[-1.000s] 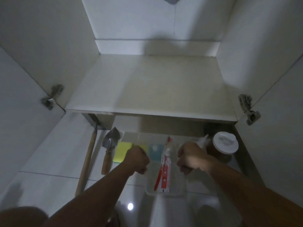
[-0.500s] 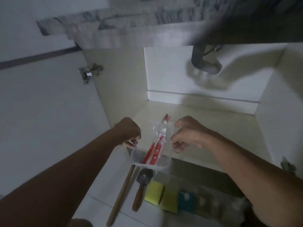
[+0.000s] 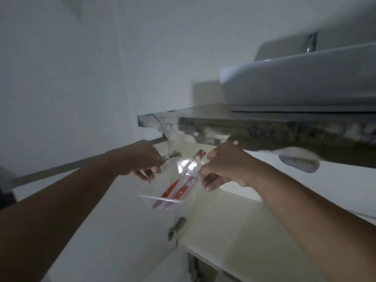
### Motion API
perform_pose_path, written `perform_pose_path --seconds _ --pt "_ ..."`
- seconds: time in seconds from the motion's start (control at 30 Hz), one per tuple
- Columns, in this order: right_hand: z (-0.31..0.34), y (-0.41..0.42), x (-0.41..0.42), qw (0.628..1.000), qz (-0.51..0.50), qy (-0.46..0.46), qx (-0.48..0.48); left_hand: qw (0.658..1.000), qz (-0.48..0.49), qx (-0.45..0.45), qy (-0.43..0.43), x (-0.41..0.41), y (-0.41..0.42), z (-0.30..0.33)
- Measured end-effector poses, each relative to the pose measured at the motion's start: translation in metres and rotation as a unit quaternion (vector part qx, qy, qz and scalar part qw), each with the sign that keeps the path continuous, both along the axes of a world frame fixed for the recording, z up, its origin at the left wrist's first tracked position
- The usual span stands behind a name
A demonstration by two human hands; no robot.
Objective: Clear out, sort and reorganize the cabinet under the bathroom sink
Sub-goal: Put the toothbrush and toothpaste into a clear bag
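Clear plastic bin (image 3: 173,186) is held up in the air in front of the open cabinet, just below the stone counter (image 3: 264,127) edge. Left hand (image 3: 142,159) has the bin's left rim, grip curled over it w/ fingers tucked on the outside wall. Right hand (image 3: 221,165) has the right rim, thumb and fingers pinching the wall, lower fingers curled underneath. Bin is tilted, near end lower.

Inside the bin: a red-handled toothbrush (image 3: 179,178), head end up toward the far wall, handle sliding down to the near corner. Right beside it, touching or nearly so, a red and white toothpaste tube (image 3: 186,187), cap end up, lying approx. parallel to the brush. Can't make out anything else in the bin; the walls are see-through and blurred.

Above the counter sits a white basin (image 3: 305,78), w/ a chrome tap (image 3: 310,42) behind it, blurred. Cabinet interior (image 3: 234,220) is pale, its floor shelf visible below and right of the bin. A metal hinge (image 3: 177,226) shows on the cabinet's left side wall, below the bin. White door (image 3: 112,231) hangs open at left.
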State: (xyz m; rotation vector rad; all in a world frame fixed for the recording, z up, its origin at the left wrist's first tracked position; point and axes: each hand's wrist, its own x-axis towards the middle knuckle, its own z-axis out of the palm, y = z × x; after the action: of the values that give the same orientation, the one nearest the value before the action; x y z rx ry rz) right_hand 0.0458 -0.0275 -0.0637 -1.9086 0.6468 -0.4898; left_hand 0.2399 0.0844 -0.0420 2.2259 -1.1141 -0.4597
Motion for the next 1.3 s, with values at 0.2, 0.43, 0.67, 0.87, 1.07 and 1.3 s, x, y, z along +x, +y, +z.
perform_pose_path --seconds 0.2,0.43,0.67,0.87,1.07,1.3 --pt "0.059 0.016 0.029 0.998 0.047 -0.050 -0.016 1.000 -0.012 -0.001 -0.024 0.032 0.030 0.067" --pt "0.121 0.017 0.047 0.992 0.035 -0.125 -0.007 0.997 -0.028 -0.069 0.019 0.051 0.035 0.129" --pt "0.142 -0.026 0.061 0.987 -0.094 -0.122 -0.036 0.963 -0.029 -0.207 0.171 0.056 -0.021 0.145" --pt "0.133 -0.070 0.073 0.970 -0.195 -0.141 -0.034 0.937 -0.016 -0.278 0.212 0.063 -0.080 0.123" --pt "0.123 -0.088 0.084 0.968 -0.202 -0.141 -0.038 0.904 -0.034 -0.333 0.267 0.068 -0.121 0.100" --pt "0.117 -0.100 0.093 0.968 -0.203 -0.134 -0.058 0.908 -0.060 -0.342 0.235 0.073 -0.137 0.084"
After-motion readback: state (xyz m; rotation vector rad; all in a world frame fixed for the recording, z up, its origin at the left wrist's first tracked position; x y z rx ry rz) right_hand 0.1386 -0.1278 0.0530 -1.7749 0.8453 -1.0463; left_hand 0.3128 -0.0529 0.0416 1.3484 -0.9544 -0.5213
